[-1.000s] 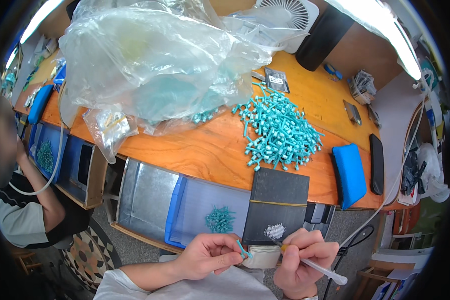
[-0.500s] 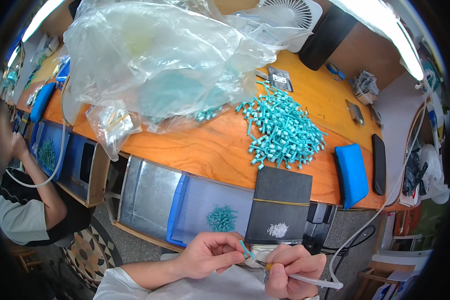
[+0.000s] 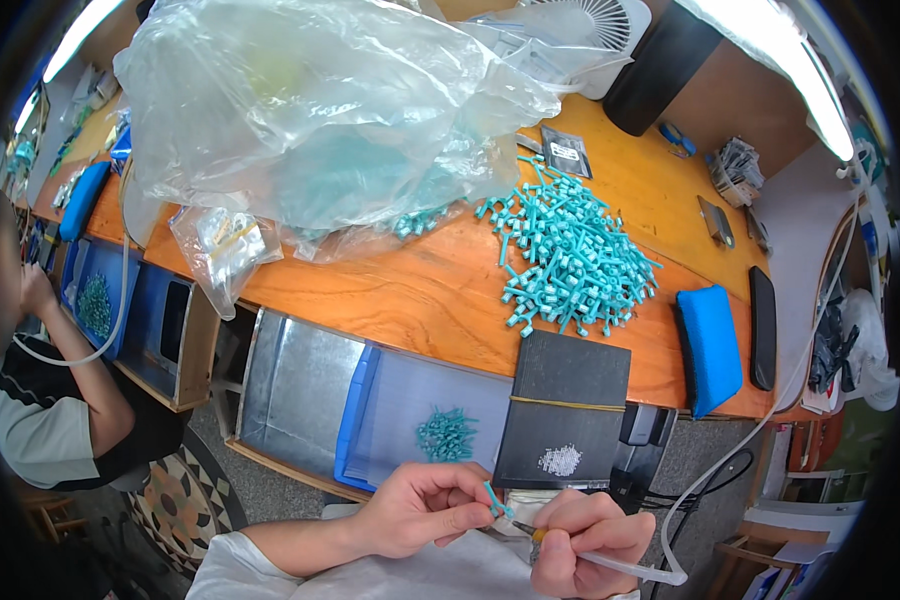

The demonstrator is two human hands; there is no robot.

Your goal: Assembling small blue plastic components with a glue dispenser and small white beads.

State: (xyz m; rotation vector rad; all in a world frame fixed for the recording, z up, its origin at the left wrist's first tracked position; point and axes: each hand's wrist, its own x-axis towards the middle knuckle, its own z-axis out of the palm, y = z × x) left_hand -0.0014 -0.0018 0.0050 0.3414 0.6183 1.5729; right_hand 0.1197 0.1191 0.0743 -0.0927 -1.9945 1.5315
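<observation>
Between the thumb and fingers of my left hand (image 3: 425,512) is a small teal forked plastic piece (image 3: 496,502). My right hand (image 3: 592,540) grips a thin pen-like tool (image 3: 538,535) with a yellow collar and dark tip, joined to a clear hose (image 3: 610,567). The tool's tip points at the teal piece's lower end; whether they touch is too small to tell. Just beyond my hands, a black board (image 3: 565,400) with a rubber band (image 3: 567,404) bears a little heap of tiny white parts (image 3: 560,460). A blue tray (image 3: 385,420) holds a small pile of teal pieces (image 3: 446,434).
A large heap of teal pieces (image 3: 575,250) lies on the wooden table (image 3: 410,305). Behind stands a big clear plastic bag (image 3: 310,110). A blue pouch (image 3: 708,350) and a black case (image 3: 761,330) lie at right. At left sits another person (image 3: 55,400).
The whole view has shifted slightly. Both hands keep nearly the same pose, with the teal piece and the tool still held close together.
</observation>
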